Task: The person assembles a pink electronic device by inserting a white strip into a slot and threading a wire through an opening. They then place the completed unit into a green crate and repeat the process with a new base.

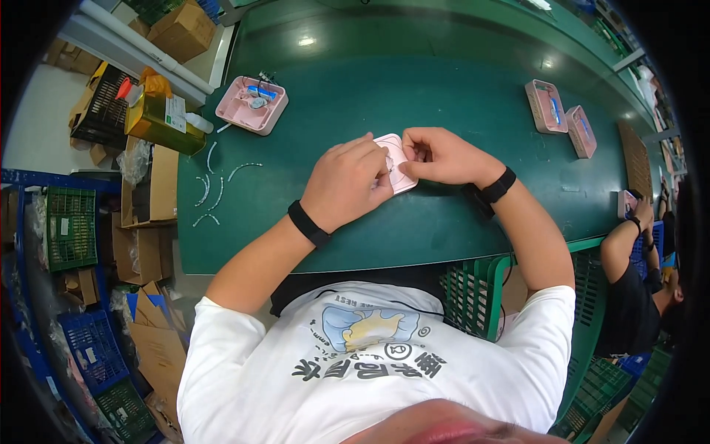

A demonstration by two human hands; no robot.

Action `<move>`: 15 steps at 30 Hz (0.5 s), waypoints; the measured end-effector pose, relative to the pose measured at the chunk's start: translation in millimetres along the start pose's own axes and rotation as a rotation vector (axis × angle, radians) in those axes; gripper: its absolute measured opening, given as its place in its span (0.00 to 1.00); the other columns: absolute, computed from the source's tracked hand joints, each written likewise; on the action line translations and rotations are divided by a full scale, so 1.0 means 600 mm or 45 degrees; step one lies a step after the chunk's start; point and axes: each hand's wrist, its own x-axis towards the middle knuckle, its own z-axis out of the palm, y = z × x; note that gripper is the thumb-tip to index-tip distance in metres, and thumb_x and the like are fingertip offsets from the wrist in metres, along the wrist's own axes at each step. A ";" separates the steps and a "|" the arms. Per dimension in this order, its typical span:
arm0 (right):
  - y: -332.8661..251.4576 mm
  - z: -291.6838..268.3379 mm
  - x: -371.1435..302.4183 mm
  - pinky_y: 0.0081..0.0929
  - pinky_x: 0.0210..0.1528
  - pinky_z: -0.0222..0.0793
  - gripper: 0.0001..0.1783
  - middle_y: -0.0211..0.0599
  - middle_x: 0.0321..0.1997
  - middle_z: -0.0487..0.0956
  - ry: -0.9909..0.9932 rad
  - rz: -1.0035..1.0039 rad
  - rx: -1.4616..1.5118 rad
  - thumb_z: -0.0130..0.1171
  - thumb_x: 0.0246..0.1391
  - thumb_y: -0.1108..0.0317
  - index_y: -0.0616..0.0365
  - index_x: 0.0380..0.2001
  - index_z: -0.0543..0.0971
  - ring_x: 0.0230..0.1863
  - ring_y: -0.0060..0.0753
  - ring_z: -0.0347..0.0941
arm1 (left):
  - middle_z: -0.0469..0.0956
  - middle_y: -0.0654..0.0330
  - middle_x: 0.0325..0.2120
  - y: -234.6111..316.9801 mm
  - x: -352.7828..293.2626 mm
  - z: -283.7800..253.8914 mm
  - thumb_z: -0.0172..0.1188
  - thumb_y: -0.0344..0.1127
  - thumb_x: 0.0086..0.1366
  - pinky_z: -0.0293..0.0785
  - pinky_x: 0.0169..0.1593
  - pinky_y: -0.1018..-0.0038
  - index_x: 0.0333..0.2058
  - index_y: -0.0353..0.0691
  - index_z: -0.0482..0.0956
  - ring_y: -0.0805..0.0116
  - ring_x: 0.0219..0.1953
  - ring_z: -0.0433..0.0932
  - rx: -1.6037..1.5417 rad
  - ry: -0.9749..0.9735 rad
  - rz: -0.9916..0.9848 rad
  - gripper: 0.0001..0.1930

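Observation:
A small pink plastic housing [403, 185] lies on the green table between my hands; my fingers cover much of it. From its left side, my left hand [347, 181] is closed on the housing, with bent fingers over its edge and face. My right hand [444, 157] is at the right edge, thumb and index finger drawn into a pinch above the housing. Whatever is in that pinch is too small or hidden to make out. Farther left stands an open pink housing [235, 111] holding a blue part, a round metallic part and thin wires.
Several curved white strips [220, 194] lie at the table's left. Beside them stands a yellow metal can [154, 122] with a red cap. Two pink housings [546, 118] sit at the far right. A green crate [473, 296] touches the near edge; a co-worker's arm [621, 248] is at right.

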 end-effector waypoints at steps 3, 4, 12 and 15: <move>-0.006 0.002 -0.005 0.21 0.38 0.68 0.13 0.18 0.34 0.76 0.003 -0.002 0.017 0.74 0.67 0.67 0.54 0.37 0.77 0.35 0.12 0.68 | 0.83 0.52 0.31 -0.001 0.004 0.000 0.72 0.30 0.59 0.87 0.52 0.56 0.29 0.41 0.77 0.44 0.42 0.89 -0.001 0.019 0.037 0.10; -0.007 0.004 -0.007 0.21 0.38 0.68 0.13 0.18 0.34 0.76 0.002 -0.002 0.027 0.74 0.67 0.67 0.54 0.37 0.77 0.35 0.12 0.68 | 0.86 0.53 0.35 0.003 0.001 -0.002 0.73 0.30 0.60 0.87 0.55 0.56 0.30 0.40 0.79 0.45 0.45 0.89 -0.031 -0.061 -0.046 0.09; -0.019 0.005 -0.006 0.29 0.39 0.75 0.15 0.28 0.32 0.81 0.041 0.003 -0.047 0.76 0.64 0.64 0.56 0.35 0.77 0.34 0.23 0.75 | 0.82 0.54 0.41 -0.040 0.033 -0.023 0.78 0.34 0.61 0.83 0.56 0.59 0.43 0.42 0.86 0.47 0.50 0.85 -0.376 -0.309 -0.358 0.14; -0.008 0.002 -0.006 0.28 0.37 0.71 0.15 0.26 0.32 0.77 0.069 -0.049 -0.085 0.76 0.64 0.65 0.55 0.35 0.76 0.34 0.20 0.72 | 0.82 0.53 0.47 -0.065 0.046 -0.032 0.81 0.38 0.62 0.82 0.58 0.59 0.50 0.44 0.87 0.49 0.53 0.84 -0.473 -0.389 -0.492 0.20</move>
